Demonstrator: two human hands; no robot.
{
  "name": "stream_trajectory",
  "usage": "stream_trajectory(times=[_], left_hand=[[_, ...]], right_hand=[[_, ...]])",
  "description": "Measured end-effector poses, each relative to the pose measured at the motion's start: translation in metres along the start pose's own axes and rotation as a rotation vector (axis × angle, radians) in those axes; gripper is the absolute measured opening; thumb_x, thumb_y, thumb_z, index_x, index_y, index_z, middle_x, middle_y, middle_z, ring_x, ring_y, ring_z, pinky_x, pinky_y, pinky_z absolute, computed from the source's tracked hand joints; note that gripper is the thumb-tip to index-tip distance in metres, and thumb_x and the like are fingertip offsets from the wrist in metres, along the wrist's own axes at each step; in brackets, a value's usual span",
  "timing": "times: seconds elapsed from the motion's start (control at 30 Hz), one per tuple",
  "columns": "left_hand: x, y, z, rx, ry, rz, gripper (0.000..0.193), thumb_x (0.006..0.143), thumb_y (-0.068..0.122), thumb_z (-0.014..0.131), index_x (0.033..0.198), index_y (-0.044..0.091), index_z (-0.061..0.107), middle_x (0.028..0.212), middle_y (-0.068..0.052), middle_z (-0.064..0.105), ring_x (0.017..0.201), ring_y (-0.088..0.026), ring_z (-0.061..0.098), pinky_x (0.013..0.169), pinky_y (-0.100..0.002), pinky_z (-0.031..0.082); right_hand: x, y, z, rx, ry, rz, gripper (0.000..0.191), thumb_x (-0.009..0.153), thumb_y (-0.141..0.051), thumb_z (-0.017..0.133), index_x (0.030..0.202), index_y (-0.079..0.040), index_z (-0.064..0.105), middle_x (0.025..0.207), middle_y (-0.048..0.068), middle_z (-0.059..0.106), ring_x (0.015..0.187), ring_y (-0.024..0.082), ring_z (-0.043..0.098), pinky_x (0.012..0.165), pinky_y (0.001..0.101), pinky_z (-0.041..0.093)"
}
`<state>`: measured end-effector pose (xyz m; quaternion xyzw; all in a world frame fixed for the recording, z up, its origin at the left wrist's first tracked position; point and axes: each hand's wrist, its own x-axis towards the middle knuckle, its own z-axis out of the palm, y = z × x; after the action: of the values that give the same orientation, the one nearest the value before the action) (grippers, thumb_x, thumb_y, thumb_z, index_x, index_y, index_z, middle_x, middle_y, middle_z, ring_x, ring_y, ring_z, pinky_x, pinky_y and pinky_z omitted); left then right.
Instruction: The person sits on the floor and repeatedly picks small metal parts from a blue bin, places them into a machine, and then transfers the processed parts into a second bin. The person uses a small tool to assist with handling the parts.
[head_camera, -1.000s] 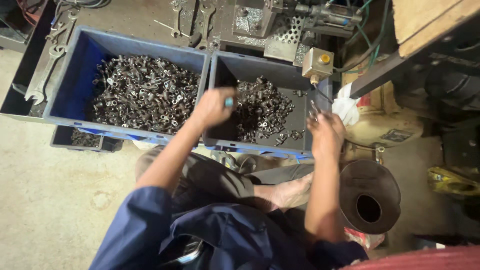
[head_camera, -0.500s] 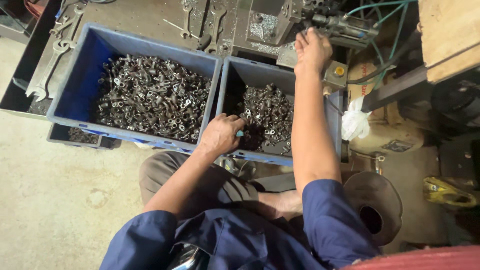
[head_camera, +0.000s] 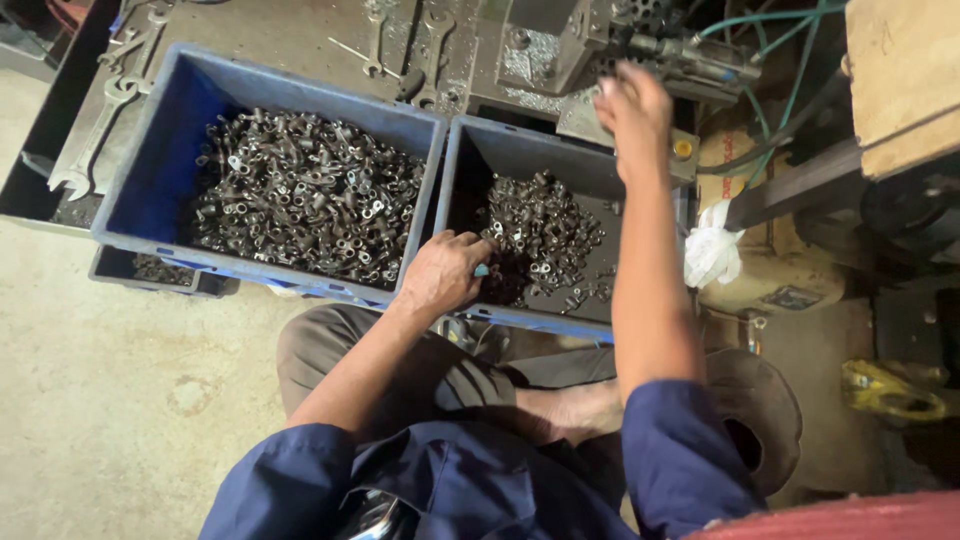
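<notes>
Two blue plastic crates sit side by side in front of me, both loaded with small dark metal fittings. My left hand (head_camera: 442, 272) is resting on the near edge of the right crate (head_camera: 520, 160), fingers curled down into its heap of fittings (head_camera: 540, 232), and there's a bit of teal showing at the fingertips. Can't honestly tell if I've got a piece pinched in there or if the hand is just loosely cupped over the pile, the fingers hide it. My right hand (head_camera: 632, 112) is stretched way out past the far rim of that same crate, up at the grey metal machine (head_camera: 560, 45), fingers bunched close together, and again I can't make out whether anything is between them. The left crate (head_camera: 175, 120) is much fuller and neither hand is near it. A few wrenches (head_camera: 100, 110) lie on the steel plate behind the crates, green hoses (head_camera: 790, 60) run off the machine to the right, and a crumpled white rag (head_camera: 712, 255) sits just right of my forearm.
</notes>
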<state>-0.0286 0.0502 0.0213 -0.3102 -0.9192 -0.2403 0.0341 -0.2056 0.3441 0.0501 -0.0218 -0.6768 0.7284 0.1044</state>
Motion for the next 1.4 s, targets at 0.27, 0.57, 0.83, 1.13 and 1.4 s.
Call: stream_trajectory(times=[0.27, 0.57, 0.83, 1.13, 1.4], left_hand=[[-0.006, 0.006, 0.0, -0.11, 0.076, -0.03, 0.052, 0.073, 0.01, 0.074, 0.124, 0.009, 0.066, 0.098, -0.01, 0.07, 0.097, -0.034, 0.066, 0.09, -0.044, 0.052], [0.0, -0.047, -0.024, -0.225, 0.571, -0.202, 0.03, 0.085, 0.005, 0.068, 0.114, 0.007, 0.073, 0.102, -0.015, 0.074, 0.095, -0.034, 0.072, 0.086, -0.043, 0.058], [-0.026, -0.153, -0.066, 0.53, 0.239, -0.371, 0.015, 0.086, 0.009, 0.065, 0.097, 0.012, 0.074, 0.102, -0.015, 0.072, 0.089, -0.035, 0.07, 0.093, -0.05, 0.048], [-0.034, -0.169, -0.045, 0.415, 0.282, -0.427, 0.016, 0.098, 0.023, 0.067, 0.101, 0.009, 0.074, 0.098, -0.022, 0.07, 0.086, -0.041, 0.068, 0.08, -0.049, 0.049], [-0.035, -0.162, -0.047, 0.352, 0.293, -0.395, 0.014, 0.089, 0.019, 0.069, 0.099, 0.013, 0.077, 0.101, -0.019, 0.07, 0.086, -0.039, 0.068, 0.085, -0.049, 0.051]], right_hand=[[-0.093, -0.006, -0.071, -1.035, 0.394, -0.421, 0.037, 0.096, -0.02, 0.076, 0.129, -0.005, 0.072, 0.12, 0.018, 0.071, 0.109, 0.037, 0.067, 0.094, 0.0471, 0.051], [-0.133, -0.019, -0.096, -1.159, 0.096, -0.647, 0.055, 0.097, -0.024, 0.076, 0.143, 0.001, 0.058, 0.134, 0.027, 0.063, 0.12, 0.046, 0.057, 0.103, 0.0512, 0.045], [-0.252, 0.057, -0.111, -0.595, 0.419, -0.316, 0.051, 0.099, -0.007, 0.072, 0.145, 0.002, 0.053, 0.129, 0.019, 0.068, 0.112, 0.027, 0.071, 0.096, 0.0371, 0.057], [-0.254, 0.083, -0.123, -0.455, 0.462, -0.169, 0.048, 0.102, -0.004, 0.066, 0.147, 0.001, 0.052, 0.122, 0.014, 0.07, 0.095, 0.015, 0.065, 0.088, 0.0286, 0.055], [-0.26, 0.09, -0.124, -0.33, 0.431, -0.259, 0.05, 0.104, -0.001, 0.064, 0.151, 0.001, 0.046, 0.128, 0.015, 0.067, 0.106, 0.016, 0.066, 0.096, 0.0286, 0.054]])
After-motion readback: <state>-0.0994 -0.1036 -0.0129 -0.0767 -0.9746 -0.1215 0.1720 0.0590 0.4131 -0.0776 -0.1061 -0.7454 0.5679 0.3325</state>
